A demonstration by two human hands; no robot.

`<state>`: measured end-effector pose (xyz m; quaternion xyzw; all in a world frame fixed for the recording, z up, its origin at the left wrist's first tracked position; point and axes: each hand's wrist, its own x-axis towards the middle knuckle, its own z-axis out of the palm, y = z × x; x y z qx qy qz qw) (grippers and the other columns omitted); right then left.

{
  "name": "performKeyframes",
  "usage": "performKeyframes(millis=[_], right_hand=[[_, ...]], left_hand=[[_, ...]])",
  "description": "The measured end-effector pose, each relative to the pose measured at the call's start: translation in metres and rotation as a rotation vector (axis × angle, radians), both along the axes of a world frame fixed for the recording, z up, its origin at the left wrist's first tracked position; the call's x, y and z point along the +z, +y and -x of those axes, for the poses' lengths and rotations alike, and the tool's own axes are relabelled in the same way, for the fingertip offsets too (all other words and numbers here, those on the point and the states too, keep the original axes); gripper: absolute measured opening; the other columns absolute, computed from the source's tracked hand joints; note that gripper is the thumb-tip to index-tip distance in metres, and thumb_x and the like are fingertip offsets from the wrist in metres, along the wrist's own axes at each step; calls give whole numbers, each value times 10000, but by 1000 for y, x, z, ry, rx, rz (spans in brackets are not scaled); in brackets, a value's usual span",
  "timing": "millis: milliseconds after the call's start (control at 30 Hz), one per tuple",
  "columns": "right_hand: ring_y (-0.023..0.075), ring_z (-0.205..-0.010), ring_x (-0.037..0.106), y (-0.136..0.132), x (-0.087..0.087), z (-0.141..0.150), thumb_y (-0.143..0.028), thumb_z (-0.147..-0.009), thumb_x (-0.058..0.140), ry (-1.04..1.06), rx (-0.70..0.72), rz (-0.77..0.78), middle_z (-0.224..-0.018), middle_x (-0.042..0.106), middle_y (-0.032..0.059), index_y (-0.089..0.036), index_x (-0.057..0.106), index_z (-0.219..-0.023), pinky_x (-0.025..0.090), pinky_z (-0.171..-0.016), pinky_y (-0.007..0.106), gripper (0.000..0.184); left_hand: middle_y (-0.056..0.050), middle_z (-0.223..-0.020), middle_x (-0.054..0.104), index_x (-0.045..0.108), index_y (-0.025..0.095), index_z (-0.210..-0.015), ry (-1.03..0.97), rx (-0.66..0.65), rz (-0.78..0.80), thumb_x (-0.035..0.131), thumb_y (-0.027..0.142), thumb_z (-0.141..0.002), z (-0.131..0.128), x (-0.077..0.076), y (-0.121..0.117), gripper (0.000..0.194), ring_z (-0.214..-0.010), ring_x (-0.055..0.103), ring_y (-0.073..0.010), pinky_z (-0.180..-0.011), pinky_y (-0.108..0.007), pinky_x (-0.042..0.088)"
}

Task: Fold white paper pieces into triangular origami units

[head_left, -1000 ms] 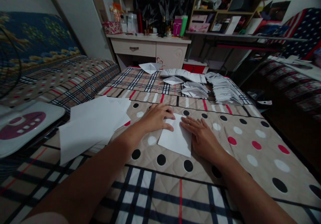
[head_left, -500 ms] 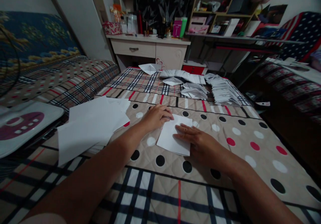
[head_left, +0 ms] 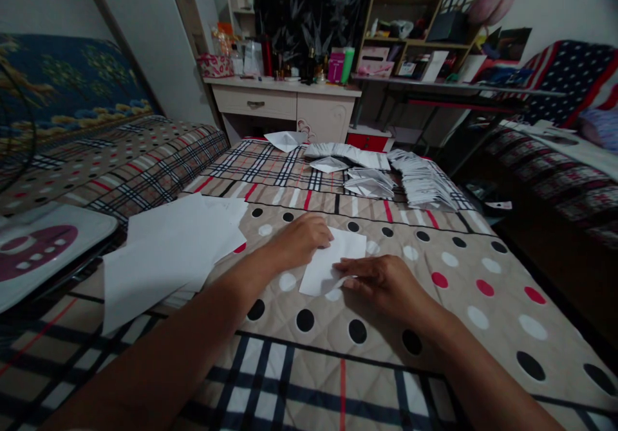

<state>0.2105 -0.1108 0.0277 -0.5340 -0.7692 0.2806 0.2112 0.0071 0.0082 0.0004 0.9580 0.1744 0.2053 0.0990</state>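
Note:
A small folded sheet of white paper [head_left: 322, 265] lies on the patterned bedspread in front of me. My left hand [head_left: 306, 237] rests at its upper left edge, the fingers curled and pressed onto it. My right hand [head_left: 383, 280] pinches the lower right corner between thumb and fingers, and that corner is bent up off the bed. Left of my left forearm is a loose pile of larger white sheets [head_left: 168, 241]. Folded paper pieces [head_left: 369, 183] lie farther off, with a long row of folded papers [head_left: 427, 183] beside them.
The patterned bedspread [head_left: 473, 257] spreads under everything. A white panel with a purple oval [head_left: 43, 244] stands at the left edge. Beyond the bed are a cream dresser [head_left: 255, 100] crowded with bottles and boxes, and a shelved desk [head_left: 434, 83].
My right hand has gone from lying flat on the paper to pinching its lower right corner and bending it up. My left fingers have curled more. The view has tilted slightly.

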Motion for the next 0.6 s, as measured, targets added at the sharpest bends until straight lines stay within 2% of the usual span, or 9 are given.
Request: performKeyframes(millis=[100,167,233,300,367,433,500,533,600], right_hand=[[229,-889,711,1,-7,-2,-323,-823,675,170,-59,50,-1029,763,57,-217,772,-999,536,-774,326,227],[199,-777,690,3,-13,-4,-330,-813,681,296,-114,105,-914,768,45,-198,775,-944,514,-690,294,208],[174,-676,645,6,-19,-5,-351,-807,675,405,-194,152,-789,744,35,-168,765,-881,476,-615,275,217],[166,-647,614,9,-24,-5,-379,-792,676,493,-285,158,-743,722,34,-150,747,-839,453,-596,271,244],[174,-671,611,12,-28,-4,-395,-780,678,540,-367,124,-767,720,44,-145,735,-847,455,-617,279,265],[188,-708,618,13,-31,-4,-403,-791,658,545,-427,74,-803,722,59,-145,726,-873,465,-650,295,280],[202,-744,625,13,-32,-3,-406,-813,627,531,-458,37,-833,719,70,-144,719,-895,474,-678,309,289],[207,-760,627,12,-32,-3,-406,-827,611,519,-461,27,-841,717,71,-145,715,-899,476,-692,313,290],[208,-777,622,11,-30,-3,-410,-861,570,476,-445,12,-845,708,66,-152,708,-900,473,-710,315,296]], left_hand=[[-61,-1041,740,757,166,-899,-56,-11,147,518,-35,-765,0,-3,1,340,-993,642,-181,-933,-336,475],[-74,-1074,729,758,160,-910,-84,12,279,537,12,-776,3,1,2,298,-990,653,-177,-923,-314,485],[-76,-1103,718,755,166,-928,-94,16,439,548,126,-836,8,10,3,230,-1020,648,-179,-944,-309,474],[-73,-1136,704,742,176,-975,-76,-5,618,460,250,-929,14,20,5,295,-1088,624,-185,-1005,-325,436],[-80,-1152,687,717,173,-1013,-51,-35,762,421,364,-957,19,25,7,357,-1110,610,-203,-1013,-344,426],[-93,-1155,674,689,164,-1031,-43,-81,882,561,460,-880,21,26,8,356,-1090,614,-228,-966,-349,454],[-100,-1158,670,653,167,-1084,-59,-111,982,735,445,-743,20,22,8,448,-1073,621,-239,-929,-342,474],[-103,-1156,672,635,170,-1114,-72,-102,1015,780,411,-698,19,20,6,501,-1060,626,-237,-914,-337,481],[-104,-1129,683,616,169,-1142,-95,-33,1035,784,361,-698,16,16,3,512,-1006,643,-221,-867,-321,496]])
